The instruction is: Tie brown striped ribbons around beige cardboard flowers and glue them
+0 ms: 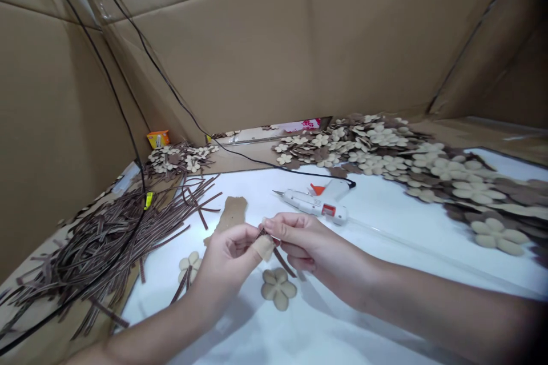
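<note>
Brown strip (280,259), pinched between left hand (222,273) and right hand (299,239), beige flower (278,289) below

The bare left hand (225,262) and the bare right hand (295,239) are close together, and their fingers are bent inward, so the fingertips (269,223) of both hands pinch at one small place. The bare left forearm (145,328) comes from lower left, the bare right forearm (428,313) from right.

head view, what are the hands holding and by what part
The left hand and right hand pinch a thin brown strip at its upper end, between their fingertips; the lower end hangs free.
</note>
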